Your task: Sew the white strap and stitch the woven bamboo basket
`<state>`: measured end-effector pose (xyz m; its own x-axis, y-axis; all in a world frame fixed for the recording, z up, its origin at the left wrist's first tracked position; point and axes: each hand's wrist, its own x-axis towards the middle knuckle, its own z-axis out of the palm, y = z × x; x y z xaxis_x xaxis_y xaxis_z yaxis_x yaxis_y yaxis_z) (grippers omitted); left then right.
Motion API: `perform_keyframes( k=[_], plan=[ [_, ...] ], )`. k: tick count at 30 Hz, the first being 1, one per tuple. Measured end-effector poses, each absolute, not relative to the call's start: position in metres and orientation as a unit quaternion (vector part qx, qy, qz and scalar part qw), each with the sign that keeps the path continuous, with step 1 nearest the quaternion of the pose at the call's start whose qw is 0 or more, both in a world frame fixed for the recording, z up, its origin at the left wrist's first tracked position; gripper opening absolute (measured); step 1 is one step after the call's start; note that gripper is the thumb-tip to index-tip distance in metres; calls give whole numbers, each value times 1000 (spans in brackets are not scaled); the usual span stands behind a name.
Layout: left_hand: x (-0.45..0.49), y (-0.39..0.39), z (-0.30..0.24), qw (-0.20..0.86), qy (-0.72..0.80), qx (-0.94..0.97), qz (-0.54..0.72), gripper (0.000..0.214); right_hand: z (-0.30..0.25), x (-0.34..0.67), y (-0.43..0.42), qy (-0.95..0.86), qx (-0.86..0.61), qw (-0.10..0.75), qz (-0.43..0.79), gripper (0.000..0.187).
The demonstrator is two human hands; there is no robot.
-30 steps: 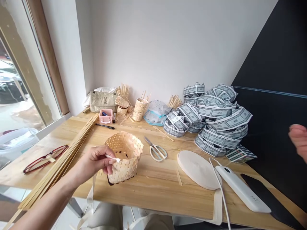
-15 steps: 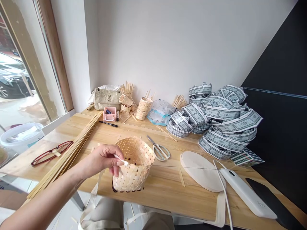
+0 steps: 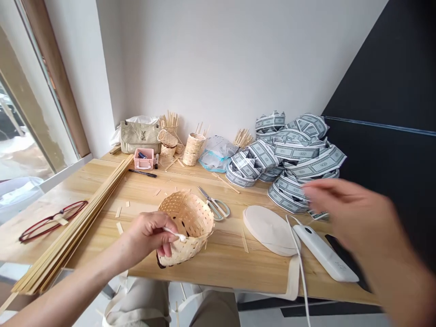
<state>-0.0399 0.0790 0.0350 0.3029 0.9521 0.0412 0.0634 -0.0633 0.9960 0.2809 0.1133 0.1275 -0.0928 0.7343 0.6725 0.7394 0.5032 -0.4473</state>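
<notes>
Left hand (image 3: 148,238): closed in a pinch on a white cotton swab (image 3: 176,235), fingertips (image 3: 166,249) against the outer wall of a woven bamboo basket (image 3: 190,218). Swab tip lies on the weave near the rim.

Right hand (image 3: 354,213): motion-blurred, fingers extended and open, holding nothing, above the far right of the wooden table (image 3: 218,268), near a heap of printed paper bands (image 3: 293,159).

Basket: on its side-tilted lean, in front of the person, between the hands and nearer the left. Open-weave pale strips, gaps visible, dark marks along the lower edge, short strip ends sticking out at the right.

Containers at the back: pink plastic box (image 3: 143,159) with small items, one blue; woven bamboo cylinder (image 3: 193,149), contents not visible; smaller woven basket (image 3: 167,138).

Beside the basket: white-handled scissors (image 3: 214,204), a bundle of bamboo strips (image 3: 68,231), a pale oval board (image 3: 269,229).
</notes>
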Motion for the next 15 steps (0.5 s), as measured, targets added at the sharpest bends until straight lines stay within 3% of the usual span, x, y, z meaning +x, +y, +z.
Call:
perform_keyframes(
  k=[3, 5, 11, 15],
  plan=[
    [-31, 76, 31, 519, 413, 624, 413, 30, 108, 212, 102, -866, -337, 359, 83, 3],
    [-28, 75, 27, 522, 405, 626, 413, 28, 94, 174, 94, -905, -266, 322, 79, 14],
    [-24, 75, 15, 564, 398, 593, 414, 27, 60, 145, 98, -913, -255, 298, 114, 23],
    [-22, 76, 13, 580, 392, 578, 420, 31, 46, 149, 102, -913, -259, 293, 119, 19]
  ],
)
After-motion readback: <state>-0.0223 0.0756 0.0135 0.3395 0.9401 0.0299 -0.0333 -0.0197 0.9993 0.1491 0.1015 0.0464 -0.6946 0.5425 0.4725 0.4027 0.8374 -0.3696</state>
